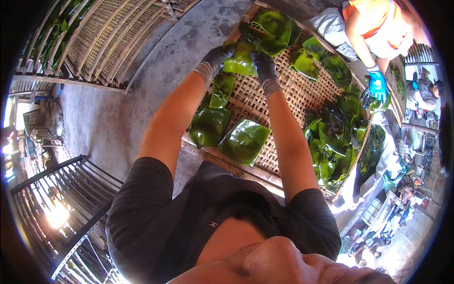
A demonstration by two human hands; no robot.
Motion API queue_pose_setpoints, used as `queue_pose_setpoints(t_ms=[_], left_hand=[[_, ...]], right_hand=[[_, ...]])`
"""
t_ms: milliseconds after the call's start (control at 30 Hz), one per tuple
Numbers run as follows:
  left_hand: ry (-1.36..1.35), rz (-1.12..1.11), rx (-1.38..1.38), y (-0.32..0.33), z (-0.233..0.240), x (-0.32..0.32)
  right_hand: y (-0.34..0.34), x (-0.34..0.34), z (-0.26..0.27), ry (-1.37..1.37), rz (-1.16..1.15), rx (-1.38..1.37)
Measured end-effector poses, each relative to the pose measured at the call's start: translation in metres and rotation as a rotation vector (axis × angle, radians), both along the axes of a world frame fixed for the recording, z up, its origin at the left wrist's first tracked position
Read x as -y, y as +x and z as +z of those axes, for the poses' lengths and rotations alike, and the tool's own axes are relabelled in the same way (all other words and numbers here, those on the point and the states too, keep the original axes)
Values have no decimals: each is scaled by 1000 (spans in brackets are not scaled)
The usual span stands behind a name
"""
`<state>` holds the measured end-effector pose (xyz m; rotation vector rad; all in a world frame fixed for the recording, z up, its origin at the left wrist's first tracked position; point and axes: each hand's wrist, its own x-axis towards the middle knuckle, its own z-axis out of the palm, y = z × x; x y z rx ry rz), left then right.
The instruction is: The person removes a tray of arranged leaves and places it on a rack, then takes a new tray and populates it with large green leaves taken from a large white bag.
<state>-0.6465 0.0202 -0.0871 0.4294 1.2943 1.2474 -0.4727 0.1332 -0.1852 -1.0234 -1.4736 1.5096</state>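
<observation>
My left hand (pixel 220 58), in a dark glove, grips the left edge of a glossy, wet green sheet (pixel 242 59), which looks like kelp or a broad leaf. On the sheet's opposite edge is my right hand (pixel 265 68), gloved the same way. They hold the sheet over the far left part of a woven bamboo tray (pixel 289 96). Just below my left hand lies a narrow folded green piece (pixel 222 91). Two squarish green pieces, one darker (pixel 209 126) and one shinier (pixel 245 141), rest along the near edge. Another folded stack (pixel 273 28) lies beyond my hands.
A loose heap of green pieces (pixel 337 138) covers the tray's right part. Folded pieces (pixel 305 64) line its far side. Across the tray, a co-worker's blue-gloved hand (pixel 377 87) touches green material. Slatted bamboo racks (pixel 106 39) stand left, a dark metal rack (pixel 67 198) lower left.
</observation>
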Motion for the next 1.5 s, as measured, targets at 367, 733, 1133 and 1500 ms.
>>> queue_pose_setpoints(t_ms=[367,733,1133,1500], left_hand=[[-22,35,-253,-30,-59,-2],[-75,-310,-1373,-15,-48,-53],[354,157,-1572,32,-82,35],[608,-343,-870,327,-39,66]], right_hand=[[-7,2,8,-117,430,455],[18,36,44,-316,117,738],[323,148,58,492,-430,1238],[465,85,-22,436,-348,821]])
